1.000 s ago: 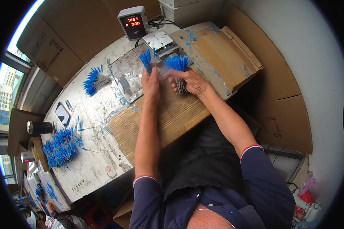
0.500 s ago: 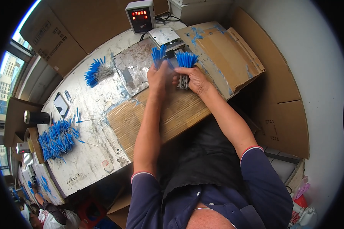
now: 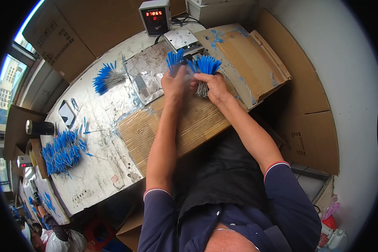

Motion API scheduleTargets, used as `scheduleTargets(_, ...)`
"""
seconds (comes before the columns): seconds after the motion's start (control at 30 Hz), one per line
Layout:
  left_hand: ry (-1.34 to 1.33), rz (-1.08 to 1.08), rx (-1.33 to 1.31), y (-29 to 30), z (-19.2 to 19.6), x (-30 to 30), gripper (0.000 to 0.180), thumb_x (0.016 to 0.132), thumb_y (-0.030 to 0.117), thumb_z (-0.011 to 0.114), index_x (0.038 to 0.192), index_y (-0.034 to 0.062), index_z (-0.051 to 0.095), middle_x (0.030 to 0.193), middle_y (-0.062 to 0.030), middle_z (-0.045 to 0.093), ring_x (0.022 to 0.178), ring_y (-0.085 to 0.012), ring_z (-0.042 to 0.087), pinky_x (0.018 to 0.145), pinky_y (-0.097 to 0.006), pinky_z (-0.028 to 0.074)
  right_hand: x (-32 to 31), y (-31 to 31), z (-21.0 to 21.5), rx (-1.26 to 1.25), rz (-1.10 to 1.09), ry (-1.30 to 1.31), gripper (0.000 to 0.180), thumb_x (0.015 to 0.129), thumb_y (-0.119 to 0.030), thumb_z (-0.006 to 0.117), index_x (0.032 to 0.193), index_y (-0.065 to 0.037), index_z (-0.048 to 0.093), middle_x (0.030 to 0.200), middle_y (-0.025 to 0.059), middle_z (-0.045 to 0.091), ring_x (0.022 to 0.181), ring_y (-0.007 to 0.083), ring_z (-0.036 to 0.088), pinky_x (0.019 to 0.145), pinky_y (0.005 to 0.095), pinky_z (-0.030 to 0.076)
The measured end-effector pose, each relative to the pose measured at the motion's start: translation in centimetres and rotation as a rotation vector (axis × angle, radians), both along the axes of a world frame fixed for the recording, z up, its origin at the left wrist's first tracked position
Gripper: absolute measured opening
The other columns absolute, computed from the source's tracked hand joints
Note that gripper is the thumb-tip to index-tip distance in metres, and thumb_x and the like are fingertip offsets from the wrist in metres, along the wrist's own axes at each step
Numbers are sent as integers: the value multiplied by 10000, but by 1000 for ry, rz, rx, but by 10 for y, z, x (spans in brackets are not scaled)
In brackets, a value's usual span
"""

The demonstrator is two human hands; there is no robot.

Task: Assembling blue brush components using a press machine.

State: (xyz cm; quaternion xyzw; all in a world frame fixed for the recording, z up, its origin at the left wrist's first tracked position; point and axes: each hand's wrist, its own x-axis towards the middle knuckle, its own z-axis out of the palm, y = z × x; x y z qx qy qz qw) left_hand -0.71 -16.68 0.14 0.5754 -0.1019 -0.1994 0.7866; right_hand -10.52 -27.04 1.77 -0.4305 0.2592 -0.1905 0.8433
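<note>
My left hand [image 3: 173,82] is closed round a smaller bunch of thin blue-sleeved wires [image 3: 174,58], blue ends up. Close beside it on the right, my right hand [image 3: 215,87] grips a thicker bunch of the same wires [image 3: 208,64]. Their blue ends fan out above the thumb, and bare silvery ends [image 3: 202,89] hang below the fingers. A few blue ends lean from the thicker bunch toward my left hand. The fingertips between the hands are smeared by motion. Both hands are above the near edge of the worktable, by a small metal device [image 3: 181,40].
A counter box with a red display [image 3: 155,19] stands behind. Cardboard [image 3: 248,54] covers the right side; another cardboard sheet [image 3: 155,134] lies under my forearms. Leftward are a loose wire bunch [image 3: 106,79], a large wire pile [image 3: 63,153], a phone [image 3: 66,113] and a dark cylinder [image 3: 39,127].
The blue ends in my right hand have spread wider, with some leaning left. Both hands stay in nearly the same place. The counter's lower display row has changed.
</note>
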Motion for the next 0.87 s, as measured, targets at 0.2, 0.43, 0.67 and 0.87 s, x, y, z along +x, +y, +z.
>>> scheduleTargets(0.2,-109,297,-73,3,-22,27,203,988,232,690,859,87,630,570,65,462,435,-47,356,407,-252,254,3,-8,-4,176,-427,-116,117,845,-88,709,842,8,641,739,99,667,605,221,663,588,388,602)
scheduleTargets(0.43,-104,9,18,-1,-16,15,151,979,220,695,928,82,665,621,67,498,501,-33,403,454,-237,292,-3,-6,4,-321,11,7,190,760,-17,802,933,2,725,810,59,708,644,124,638,575,274,505)
scheduleTargets(0.67,-233,102,30,-6,-20,11,139,1020,207,628,1026,69,649,748,7,661,558,-29,433,510,-214,333,-1,-9,0,-343,20,53,159,750,8,779,892,1,708,781,55,696,613,136,636,531,276,501)
scheduleTargets(0.87,-318,369,10,9,-12,22,182,1050,211,564,1125,45,578,863,-61,716,613,-75,523,562,-234,430,11,-27,-8,-385,-133,159,136,738,8,758,857,-4,693,763,65,687,587,145,630,493,275,491)
